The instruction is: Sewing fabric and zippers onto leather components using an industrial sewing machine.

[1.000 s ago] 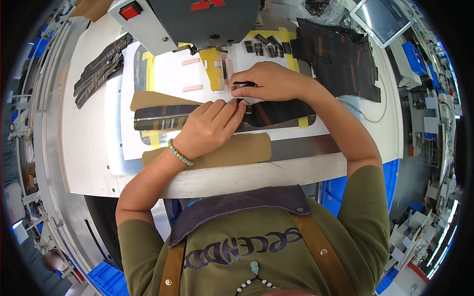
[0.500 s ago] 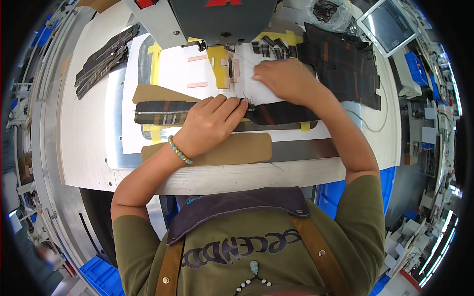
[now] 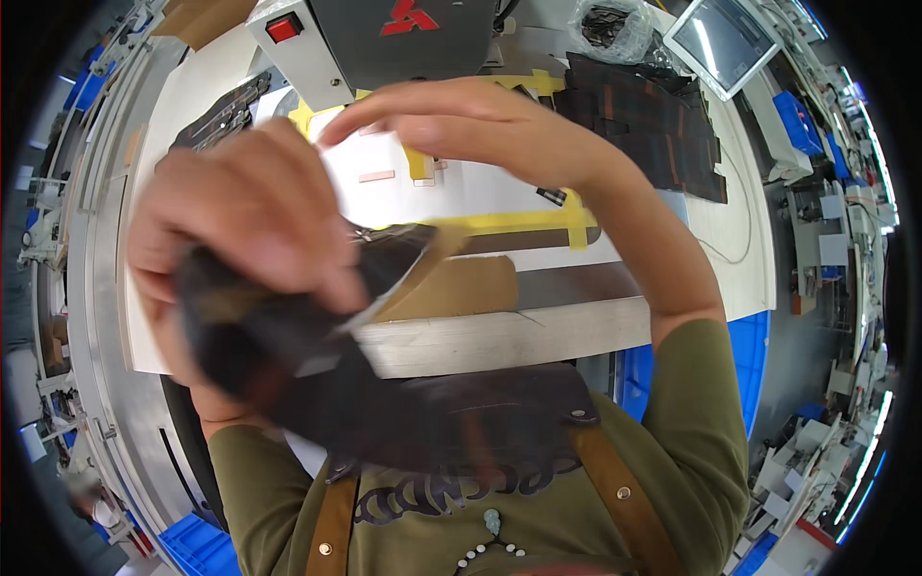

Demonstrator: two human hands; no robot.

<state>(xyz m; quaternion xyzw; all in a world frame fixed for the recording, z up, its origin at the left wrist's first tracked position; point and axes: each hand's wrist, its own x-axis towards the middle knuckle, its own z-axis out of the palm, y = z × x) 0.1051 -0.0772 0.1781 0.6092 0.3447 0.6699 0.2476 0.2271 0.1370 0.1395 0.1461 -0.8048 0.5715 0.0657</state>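
Note:
My left hand (image 3: 254, 216) is lifted close to the camera, blurred by motion, and its fingers are closed around a dark plaid fabric strip (image 3: 327, 394). One end of the strip sweeps across the front of my body, smeared. A brown card piece (image 3: 418, 274) shows beside the strip under the hand; whether it is held too I cannot tell. My right hand (image 3: 461, 125) reaches leftward over the white work sheet (image 3: 370, 202), its fingers stretched and loosely curved, with nothing visible in them. Its fingertips end just beside my left hand.
A grey sewing machine head (image 3: 384, 38) with a red switch stands at the back. Dark plaid pieces (image 3: 643, 125) are stacked at the right, others (image 3: 226, 110) lie at the left. Also there: yellow tape (image 3: 480, 224), a tablet screen (image 3: 722, 43), a plastic bag (image 3: 610, 29), and another brown card (image 3: 471, 288).
My left hand has picked the plaid strip up off the table and raised it to the left, toward the camera. My right hand has moved left across the sheet.

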